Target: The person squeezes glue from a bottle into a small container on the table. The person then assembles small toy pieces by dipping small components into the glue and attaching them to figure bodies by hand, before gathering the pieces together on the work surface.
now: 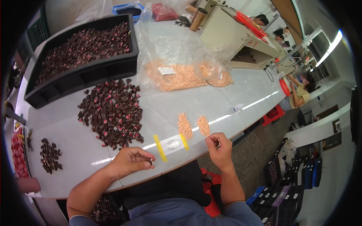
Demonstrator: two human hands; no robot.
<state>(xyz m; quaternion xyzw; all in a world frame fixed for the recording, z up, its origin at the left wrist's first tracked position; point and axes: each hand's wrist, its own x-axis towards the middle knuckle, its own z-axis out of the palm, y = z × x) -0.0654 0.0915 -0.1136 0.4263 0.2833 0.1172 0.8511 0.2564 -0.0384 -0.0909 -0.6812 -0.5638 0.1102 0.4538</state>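
My left hand (pixel 130 162) is closed in a pinch at the table's near edge, around a small dark piece (pixel 150 161) with a pale spot. To the right, my right hand (pixel 221 149) also has its fingers pressed together; what they hold, if anything, is too small to make out. It is just nearer than a small pile of orange-beige bits (pixel 203 125). A second, longer pile of the same bits (pixel 184 126) lies beside it. Between my hands, a clear round piece (pixel 173 144) sits on a white strip fixed with yellow tape (pixel 160 148). A big heap of dark pieces with pink faces (pixel 112 115) spreads beyond my left hand.
A black tray (pixel 86 69) full of dark pieces stands far left. Near left lies a smaller dark heap (pixel 51 155). Clear bags of orange-beige bits (pixel 181 77) rest at the back, before a beige machine (pixel 233 35). Another person (pixel 299 90) sits far right.
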